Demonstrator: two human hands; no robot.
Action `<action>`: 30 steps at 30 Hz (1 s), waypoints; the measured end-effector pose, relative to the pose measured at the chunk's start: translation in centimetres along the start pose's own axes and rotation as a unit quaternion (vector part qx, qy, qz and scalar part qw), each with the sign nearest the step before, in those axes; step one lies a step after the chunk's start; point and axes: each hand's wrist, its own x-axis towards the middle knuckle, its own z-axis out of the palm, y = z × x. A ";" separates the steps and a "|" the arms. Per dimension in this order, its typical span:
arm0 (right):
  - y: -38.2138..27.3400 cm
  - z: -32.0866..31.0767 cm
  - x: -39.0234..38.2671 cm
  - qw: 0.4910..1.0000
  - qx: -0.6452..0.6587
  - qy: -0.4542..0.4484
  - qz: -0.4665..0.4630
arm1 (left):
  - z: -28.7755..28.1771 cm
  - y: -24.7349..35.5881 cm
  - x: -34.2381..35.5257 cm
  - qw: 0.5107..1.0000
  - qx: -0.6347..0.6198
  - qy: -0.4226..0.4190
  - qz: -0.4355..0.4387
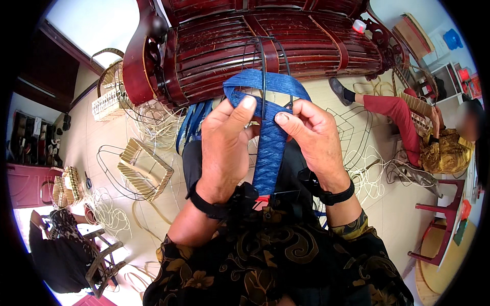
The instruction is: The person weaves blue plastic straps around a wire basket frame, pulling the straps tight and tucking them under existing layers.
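A dark wire frame [264, 58] stands upright before me, its lower part wrapped in a tightly woven blue panel [270, 153]. Above the panel, a flat blue strip [278, 79] of fibrous material loops around the wires. My left hand [224, 135] pinches this strip between thumb and fingers, left of the wires. On the other side, my right hand [319, 135] is closed on the same strip, its thumb pressed on it near the top of the panel. Fingertips behind the strip are partly hidden. Each wrist wears a black band.
A dark red slatted wooden bench [214, 53] lies ahead. Blue strips [195, 125] hang by my left knee. Leftward on the floor are a partly woven basket frame [145, 168] and tangled pale cords [158, 120]. People sit at right [400, 120] and lower left [58, 250].
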 end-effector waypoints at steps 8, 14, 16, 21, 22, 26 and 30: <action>0.4 0.3 -0.3 0.999 0.028 0.009 -0.014 | 0.2 -0.7 -0.4 0.998 0.008 0.049 0.049; 1.3 0.2 -0.1 0.998 0.047 -0.029 -0.014 | 0.1 -0.7 -0.4 0.986 0.114 0.065 0.105; 1.8 0.7 -0.3 0.983 0.168 -0.069 0.038 | 0.1 -0.4 -0.4 0.987 0.103 0.075 0.095; 3.6 2.0 -0.2 0.885 0.408 -0.146 0.168 | 0.3 0.4 -0.7 0.990 0.091 0.105 0.005; 3.9 2.1 -0.1 0.867 0.440 -0.160 0.173 | 0.3 0.4 -0.8 0.993 0.081 0.081 0.015; 4.4 2.3 0.3 0.868 0.433 -0.208 0.126 | 0.0 0.6 -0.8 0.991 0.089 0.098 0.004; 4.3 2.5 0.3 0.883 0.411 -0.180 0.139 | 0.0 0.5 -0.8 0.987 0.110 0.119 -0.005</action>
